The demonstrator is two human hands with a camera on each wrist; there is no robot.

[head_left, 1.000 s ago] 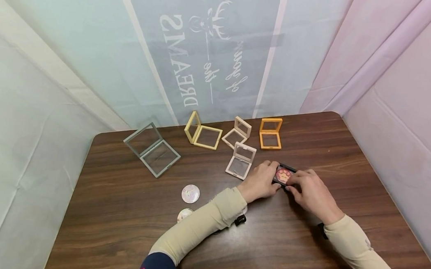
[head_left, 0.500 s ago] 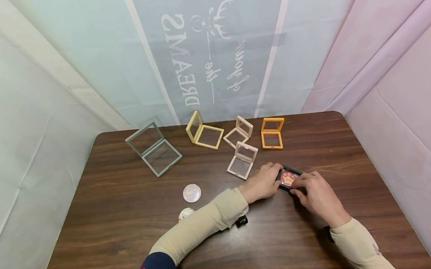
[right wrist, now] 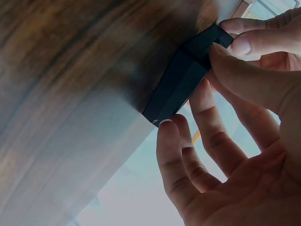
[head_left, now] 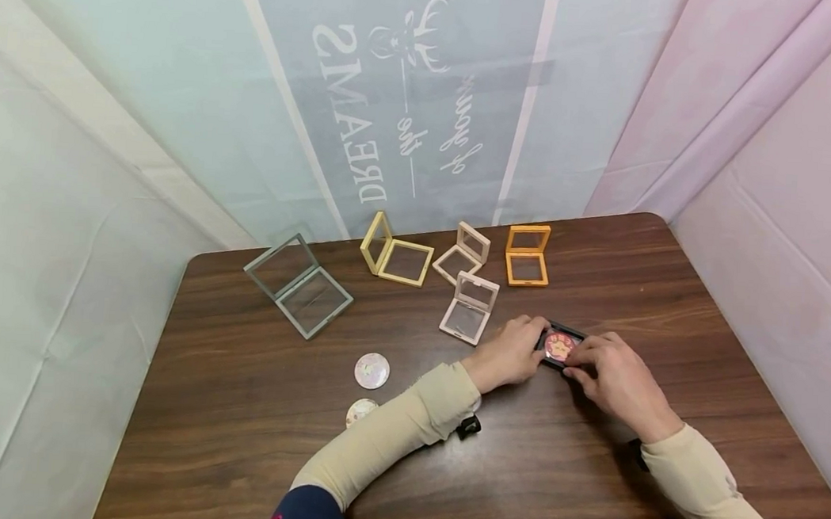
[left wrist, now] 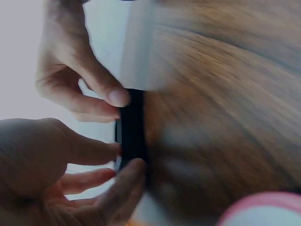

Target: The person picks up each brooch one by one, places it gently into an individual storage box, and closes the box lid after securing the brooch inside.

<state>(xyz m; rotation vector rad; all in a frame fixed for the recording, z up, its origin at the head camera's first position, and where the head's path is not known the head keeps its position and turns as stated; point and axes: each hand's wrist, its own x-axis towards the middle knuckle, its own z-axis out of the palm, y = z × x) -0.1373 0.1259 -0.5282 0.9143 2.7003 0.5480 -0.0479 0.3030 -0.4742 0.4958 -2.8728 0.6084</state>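
A small black display frame (head_left: 543, 363) with a clear window is between both hands at the table's right side. Through its window shows a round red badge (head_left: 558, 347) with a yellow figure. My left hand (head_left: 513, 353) grips the frame's left side, thumb and fingers on opposite edges. At the right side my right hand (head_left: 615, 379) pinches the frame and partly covers it. Seen edge-on in the right wrist view, the black frame (right wrist: 181, 82) is a thick dark block just over the table, held by right-hand fingers (right wrist: 171, 146). Whether it touches the table I cannot tell.
Opened display frames stand along the back: grey-green (head_left: 313, 301), yellow (head_left: 404, 262), two beige ones (head_left: 458, 264) and orange (head_left: 526, 268). Two round badges, one pale (head_left: 371, 370) and one (head_left: 360, 412) partly under the left sleeve, lie left on the brown table (head_left: 235, 407).
Both hands have shifted slightly right with the black frame, mostly in the first half second. The right-hand fingers stay at its right edge. The other frames and badges have kept their places.
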